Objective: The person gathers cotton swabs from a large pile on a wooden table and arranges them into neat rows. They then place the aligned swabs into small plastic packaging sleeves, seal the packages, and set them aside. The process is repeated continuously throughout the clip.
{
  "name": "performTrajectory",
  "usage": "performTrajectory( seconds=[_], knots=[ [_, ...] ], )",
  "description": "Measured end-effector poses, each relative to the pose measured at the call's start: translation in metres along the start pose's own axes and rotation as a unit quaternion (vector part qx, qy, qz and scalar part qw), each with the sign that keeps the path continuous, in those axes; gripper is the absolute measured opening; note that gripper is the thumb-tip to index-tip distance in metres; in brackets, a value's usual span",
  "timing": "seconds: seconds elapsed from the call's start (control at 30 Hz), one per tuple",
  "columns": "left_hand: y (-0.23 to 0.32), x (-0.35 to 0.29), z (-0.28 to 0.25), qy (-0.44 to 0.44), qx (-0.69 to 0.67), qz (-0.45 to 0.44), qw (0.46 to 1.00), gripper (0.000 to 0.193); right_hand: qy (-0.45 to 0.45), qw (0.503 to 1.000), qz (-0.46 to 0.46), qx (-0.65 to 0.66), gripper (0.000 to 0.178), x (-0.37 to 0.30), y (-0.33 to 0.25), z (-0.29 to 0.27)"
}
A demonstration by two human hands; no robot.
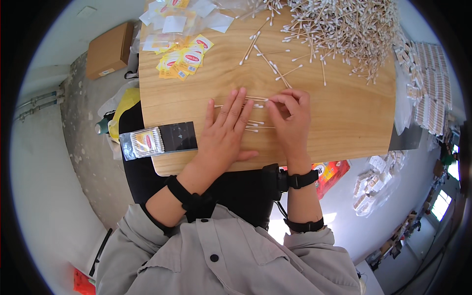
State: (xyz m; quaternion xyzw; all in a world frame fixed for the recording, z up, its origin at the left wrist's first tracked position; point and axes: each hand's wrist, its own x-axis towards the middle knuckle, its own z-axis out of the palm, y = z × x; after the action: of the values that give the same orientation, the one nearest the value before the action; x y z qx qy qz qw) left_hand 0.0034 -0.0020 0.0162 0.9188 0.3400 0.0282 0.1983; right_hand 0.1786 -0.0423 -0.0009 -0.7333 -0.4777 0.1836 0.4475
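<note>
My left hand (223,132) lies flat on the wooden table (344,123), fingers together, pressing on a small row of cotton swabs (255,125) whose white tips stick out on both sides. My right hand (291,120) is curled beside it, fingertips pinching swab sticks at the top of that row near my left fingertips. A few loose swabs (275,69) lie just beyond both hands. A large heap of cotton swabs (344,29) covers the far right of the table.
A filled clear packet of swabs (145,142) rests on a dark strip at the table's near left edge. Yellow labels and empty clear bags (179,46) lie at the far left. Packed swab packets (427,88) are stacked off the right edge. A cardboard box (108,49) sits on the floor.
</note>
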Motion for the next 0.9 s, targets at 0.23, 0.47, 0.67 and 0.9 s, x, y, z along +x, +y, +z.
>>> performTrajectory(
  seconds=[0.23, 0.47, 0.67, 0.9],
  knots=[
    [0.0, 0.002, 0.0, -0.002, 0.0, 0.001, 1.0, 0.119, -0.014, 0.997, -0.036, -0.067, 0.016, 0.0, 0.003, -0.001],
    [0.0, 0.001, 0.0, -0.005, -0.002, 0.003, 1.0, 0.12, 0.006, 0.997, -0.073, -0.031, 0.016, -0.005, 0.007, -0.001],
    [-0.001, 0.001, 0.001, -0.003, -0.001, 0.004, 1.0, 0.121, 0.014, 0.999, -0.042, -0.03, 0.014, -0.002, 0.002, 0.003],
    [-0.001, 0.0, 0.001, 0.004, -0.004, -0.005, 1.0, 0.12, -0.014, 1.0, -0.01, -0.015, 0.013, 0.002, 0.0, 0.001]
  ],
)
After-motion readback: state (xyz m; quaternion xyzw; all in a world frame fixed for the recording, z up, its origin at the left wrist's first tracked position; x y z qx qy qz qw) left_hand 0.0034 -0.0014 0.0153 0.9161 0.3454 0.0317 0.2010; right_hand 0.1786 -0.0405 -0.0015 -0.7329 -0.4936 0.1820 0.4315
